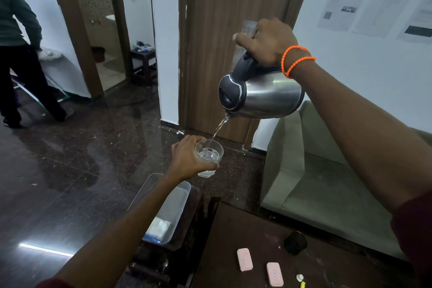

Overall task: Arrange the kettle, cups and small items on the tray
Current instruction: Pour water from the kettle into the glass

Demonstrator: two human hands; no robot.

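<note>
The right hand point(266, 41) is curled tight round the black handle of one steel kettle point(261, 93), held high at about two o'clock and tipped so its spout points down to the left. The same hand also pinches a second clear glass point(249, 27) against the handle top. One thin stream of water point(218, 127) falls from the spout into a glass point(209, 156) just below, near the middle. The left hand point(189, 159) wraps that glass from the left side, fingers closed about it, over the dark floor. At six o'clock one clear plastic tray point(180, 196) sits under the left forearm. On the brown table point(233, 236) at five o'clock lie two pink cases point(244, 259), side by side and apart, and one black round lid point(295, 242).
</note>
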